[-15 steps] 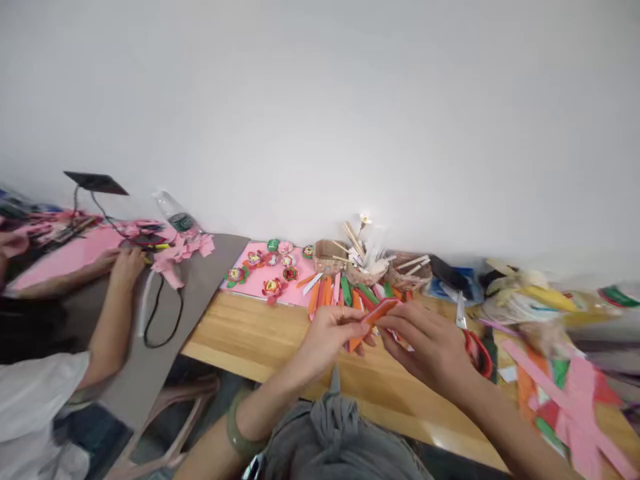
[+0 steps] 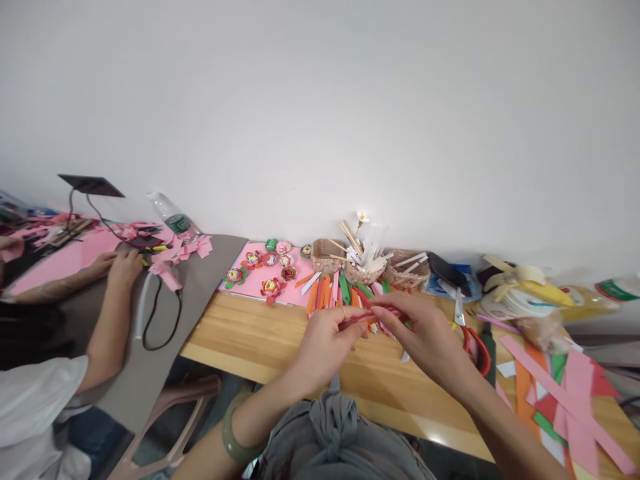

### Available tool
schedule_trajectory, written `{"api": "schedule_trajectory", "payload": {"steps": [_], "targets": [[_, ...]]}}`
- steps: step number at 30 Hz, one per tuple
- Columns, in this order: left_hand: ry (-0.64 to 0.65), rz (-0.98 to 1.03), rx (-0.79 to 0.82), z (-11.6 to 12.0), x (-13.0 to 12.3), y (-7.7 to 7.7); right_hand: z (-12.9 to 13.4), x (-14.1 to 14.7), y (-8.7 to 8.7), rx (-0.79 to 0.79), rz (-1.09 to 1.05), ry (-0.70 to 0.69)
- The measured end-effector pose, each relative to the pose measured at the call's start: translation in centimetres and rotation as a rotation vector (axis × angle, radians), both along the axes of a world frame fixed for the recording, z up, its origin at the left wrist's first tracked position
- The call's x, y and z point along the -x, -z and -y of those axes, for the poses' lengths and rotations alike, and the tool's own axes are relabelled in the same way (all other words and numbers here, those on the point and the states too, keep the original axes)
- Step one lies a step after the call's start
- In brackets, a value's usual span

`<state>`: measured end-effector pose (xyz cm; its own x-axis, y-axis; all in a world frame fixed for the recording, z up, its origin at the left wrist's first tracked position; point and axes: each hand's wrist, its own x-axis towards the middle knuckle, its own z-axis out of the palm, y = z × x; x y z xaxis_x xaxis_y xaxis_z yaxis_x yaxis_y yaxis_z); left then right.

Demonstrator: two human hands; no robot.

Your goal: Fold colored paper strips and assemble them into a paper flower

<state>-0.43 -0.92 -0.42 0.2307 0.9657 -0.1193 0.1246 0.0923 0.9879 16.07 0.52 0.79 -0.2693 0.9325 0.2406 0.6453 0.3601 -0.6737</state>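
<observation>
Fingers [image 2: 350, 327] of the left hand [image 2: 327, 343] and right hand [image 2: 425, 333] are pinching a folded reddish strip [image 2: 360, 320] between them, above the wooden counter [image 2: 285, 337].

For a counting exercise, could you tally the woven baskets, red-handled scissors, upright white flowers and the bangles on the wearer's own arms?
Woven baskets: 3
Red-handled scissors: 1
Upright white flower: 1
Bangle: 1
Total: 6
</observation>
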Motion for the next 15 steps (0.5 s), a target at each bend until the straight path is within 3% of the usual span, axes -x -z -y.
{"api": "schedule_trajectory", "payload": {"steps": [3, 8, 15], "targets": [[0.017, -0.009, -0.005, 0.1, 0.0, 0.1, 0.1, -0.2, 0.1, 0.125, -0.059, -0.05], [0.041, -0.036, -0.006, 0.3, 0.2, 0.0, 0.2, -0.4, 0.6, 0.144, -0.247, -0.062], [0.1, -0.257, -0.286, 0.6, 0.3, -1.0, 0.1, -0.3, -0.1, 0.165, -0.334, -0.017]]}}
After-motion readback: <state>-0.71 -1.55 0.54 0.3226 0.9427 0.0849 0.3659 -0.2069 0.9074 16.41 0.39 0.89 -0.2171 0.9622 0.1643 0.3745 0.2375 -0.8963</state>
